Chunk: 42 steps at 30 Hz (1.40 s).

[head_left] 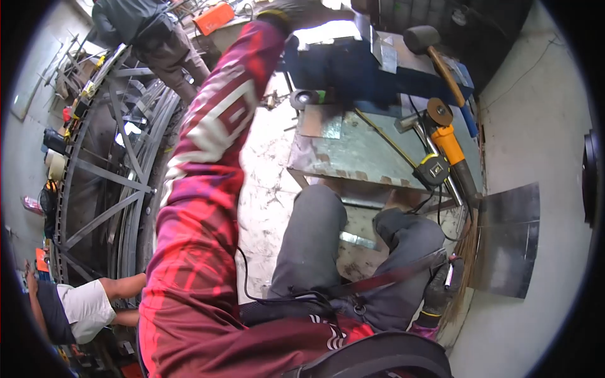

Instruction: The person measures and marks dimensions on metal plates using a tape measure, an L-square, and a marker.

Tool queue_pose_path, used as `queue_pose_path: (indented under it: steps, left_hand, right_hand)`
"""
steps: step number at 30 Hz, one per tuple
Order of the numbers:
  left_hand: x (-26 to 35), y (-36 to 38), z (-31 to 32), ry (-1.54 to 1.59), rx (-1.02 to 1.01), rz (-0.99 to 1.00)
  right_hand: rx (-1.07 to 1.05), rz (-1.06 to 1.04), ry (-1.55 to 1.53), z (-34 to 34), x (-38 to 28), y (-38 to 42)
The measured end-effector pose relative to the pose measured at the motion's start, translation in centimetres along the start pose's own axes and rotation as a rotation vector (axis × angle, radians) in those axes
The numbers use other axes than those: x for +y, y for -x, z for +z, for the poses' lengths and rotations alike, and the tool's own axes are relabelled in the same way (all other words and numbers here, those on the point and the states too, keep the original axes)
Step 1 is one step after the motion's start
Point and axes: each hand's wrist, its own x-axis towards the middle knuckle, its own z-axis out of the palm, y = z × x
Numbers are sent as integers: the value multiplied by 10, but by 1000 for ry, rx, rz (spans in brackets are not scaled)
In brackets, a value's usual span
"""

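Note:
My left arm, in a red sleeve, reaches up to the top of the view. There my left hand (283, 14), in a dark glove, is beside a bright sheet-like piece (324, 31) on a dark blue block (328, 63); its fingers are blurred. Low on the right, my right hand (441, 291), also gloved, is beside my knee. A thin white pen-like thing (449, 276) lies against its closed fingers, but I cannot make out the grip. A dark red strip (397, 273) runs across my lap towards this hand.
On the metal table (372, 148) are an orange angle grinder (447, 143), a tape measure (433, 169) and a mallet (444, 72). A metal frame (104, 164) stands left. One person (151, 38) stands at the upper left, another (85, 309) at the lower left. A dark panel (507, 239) leans right.

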Motion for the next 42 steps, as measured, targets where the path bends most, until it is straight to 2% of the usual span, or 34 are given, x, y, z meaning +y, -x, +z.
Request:
queue_pose_path:
  steps: [1, 2, 3, 4, 5, 6, 8, 10, 12, 13, 14, 16, 17, 18, 20, 22, 24, 26, 31, 34, 36, 37, 38, 40, 42]
  left_hand:
    - [3, 13, -5, -24, 128, -18]
    - [35, 48, -23, 106, 239, -36]
    - [30, 79, 1, -36, 430, 216]
    - [44, 112, 13, 284, 442, 190]
    - [64, 146, 21, 285, 276, 247]
    - [76, 171, 33, 431, 9, 86]
    - [62, 219, 98, 227, -144, -19]
    - [50, 224, 126, 312, -351, -304]
    - [37, 217, 151, 77, -277, -192]
    - [51, 200, 126, -11, -509, -262]
    - [53, 193, 122, -10, -499, -265]
    - [53, 179, 126, -188, -732, -244]
    - [48, 171, 128, -155, -732, -229]
    - [51, 167, 134, -143, -761, -331]
    - [61, 168, 122, -156, -750, -299]
    - [54, 185, 137, -255, -559, -174]
    - [48, 195, 144, -224, -441, -150]
    - [55, 190, 129, -237, -538, -194]
    - [56, 196, 126, -238, -405, -124]
    - [42, 189, 133, -282, -332, -87]
    - [11, 192, 152, 331, -362, -257]
    - [23, 183, 133, 305, -472, -316]
    - [29, 182, 124, 355, -438, -320]
    - [52, 190, 101, 502, -302, -488]
    - [72, 215, 105, 630, -51, -647]
  right_hand:
    - [3, 12, -26, -1, -1, 0]
    - [6, 26, -54, 0, 0, 1]
    - [28, 55, -31, 3, 6, 4]
    - [11, 64, -27, 2, 4, 5]
    - [1, 86, -49, 1, 1, 4]
    - [0, 105, -70, 1, -3, 1]
    - [-12, 70, -20, -5, -7, 1]
    - [-55, 69, -47, -4, -8, -2]
    - [-30, 29, -34, 0, -4, -2]
    - [-36, 51, -41, 0, -3, -2]
    - [-45, 76, -42, -1, -3, -2]
    - [-40, 74, -25, -2, -10, -2]
    - [-43, 66, 1, -3, -16, -4]
    - [-46, 63, 28, -4, -20, -5]
    - [-47, 60, 40, -3, -16, -6]
    - [-58, 85, 15, -4, -16, -5]
    - [-16, 47, 18, 0, -10, -4]
    - [-4, 30, -37, 0, -11, -4]
    - [-35, 34, -22, 0, -5, 2]
    - [24, 28, -23, 6, -3, 0]
    - [6, 61, -35, 1, 3, 4]
    - [-8, 86, -58, -2, 6, 5]
    - [-11, 90, -53, -5, 7, 6]
    - [-33, 102, -20, -8, 9, 6]
    - [-21, 99, -29, -8, 9, 6]
